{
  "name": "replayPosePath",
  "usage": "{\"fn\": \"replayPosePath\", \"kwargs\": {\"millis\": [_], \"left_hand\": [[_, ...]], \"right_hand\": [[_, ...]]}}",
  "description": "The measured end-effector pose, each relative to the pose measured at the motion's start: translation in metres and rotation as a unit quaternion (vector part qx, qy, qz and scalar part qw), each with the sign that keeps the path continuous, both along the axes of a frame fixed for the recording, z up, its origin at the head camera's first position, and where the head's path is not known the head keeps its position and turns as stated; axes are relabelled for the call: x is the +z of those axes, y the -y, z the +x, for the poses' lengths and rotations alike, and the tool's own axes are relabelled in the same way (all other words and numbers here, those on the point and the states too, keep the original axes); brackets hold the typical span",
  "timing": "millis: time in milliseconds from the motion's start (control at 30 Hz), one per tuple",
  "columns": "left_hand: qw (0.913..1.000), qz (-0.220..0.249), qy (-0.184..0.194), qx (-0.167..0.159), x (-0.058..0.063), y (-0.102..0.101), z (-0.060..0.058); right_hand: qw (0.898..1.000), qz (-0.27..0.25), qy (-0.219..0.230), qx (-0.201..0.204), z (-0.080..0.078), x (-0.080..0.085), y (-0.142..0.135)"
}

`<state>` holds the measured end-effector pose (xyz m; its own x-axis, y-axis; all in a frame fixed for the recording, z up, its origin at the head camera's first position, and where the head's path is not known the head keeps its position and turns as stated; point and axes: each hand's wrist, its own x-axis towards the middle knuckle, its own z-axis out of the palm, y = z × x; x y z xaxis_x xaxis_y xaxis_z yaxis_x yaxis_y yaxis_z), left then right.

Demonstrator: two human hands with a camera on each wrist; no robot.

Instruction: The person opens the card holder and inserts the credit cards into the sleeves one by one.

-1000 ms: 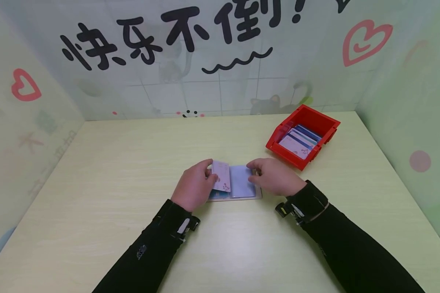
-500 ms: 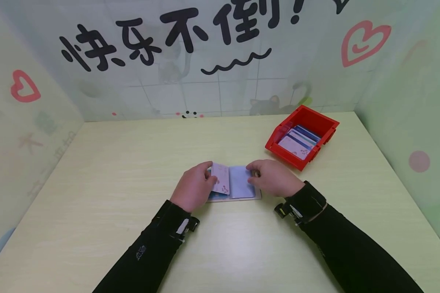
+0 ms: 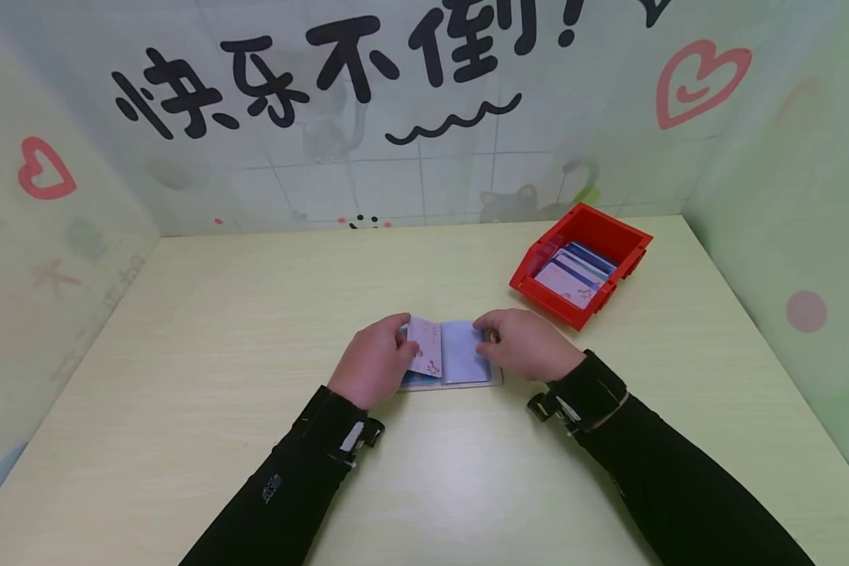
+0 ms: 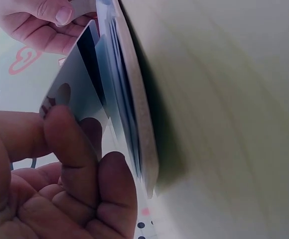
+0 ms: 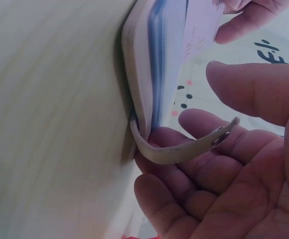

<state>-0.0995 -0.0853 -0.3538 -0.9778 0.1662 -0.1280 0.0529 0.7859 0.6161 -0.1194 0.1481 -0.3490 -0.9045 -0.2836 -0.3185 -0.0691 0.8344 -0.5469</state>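
A small card holder (image 3: 467, 354) lies unfolded on the table, with clear sleeves and a pale cover. My left hand (image 3: 371, 358) pinches a pink card (image 3: 427, 347) between thumb and fingers, tilted over the left side of the holder. In the left wrist view the card's (image 4: 74, 82) lower edge meets the sleeves (image 4: 117, 74); whether it is inside one, I cannot tell. Over the holder's right edge is my right hand (image 3: 534, 342), fingers loosely bent by the edge and snap strap (image 5: 184, 151). The right thumb (image 5: 254, 92) looks apart from the sleeves.
A red open bin (image 3: 611, 232) with several cards (image 3: 573, 279) stands behind my right hand, near the table's back right. Printed wall panels (image 3: 424, 181) border the table (image 3: 255, 299) at the back and both sides.
The pink card has come down slightly toward the holder's left side, with my left hand still pinching it. My right hand has barely moved.
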Motion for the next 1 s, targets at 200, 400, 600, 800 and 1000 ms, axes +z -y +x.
{"fn": "replayPosePath", "kwargs": {"millis": [200,400,600,800,1000], "left_hand": [[1.0000,-0.009,0.001,-0.002,0.0003,-0.0006,0.0001],[0.9998,-0.020,-0.002,-0.007,0.0003,-0.0016,0.0004],[0.9994,-0.031,-0.006,-0.013,0.0002,-0.0031,-0.0002],[0.9989,-0.045,-0.002,-0.016,0.0019,-0.0054,-0.0006],[0.9970,-0.074,-0.011,-0.021,0.0024,-0.0064,-0.0010]], "right_hand": [[1.000,0.007,0.000,-0.001,0.0006,0.0000,0.0012],[1.000,0.010,0.000,-0.001,-0.0001,-0.0010,0.0013],[1.000,0.013,-0.004,0.000,-0.0005,-0.0026,0.0015],[1.000,0.018,-0.009,0.003,0.0004,-0.0023,0.0023],[1.000,0.022,-0.014,0.008,0.0015,-0.0016,0.0029]]}}
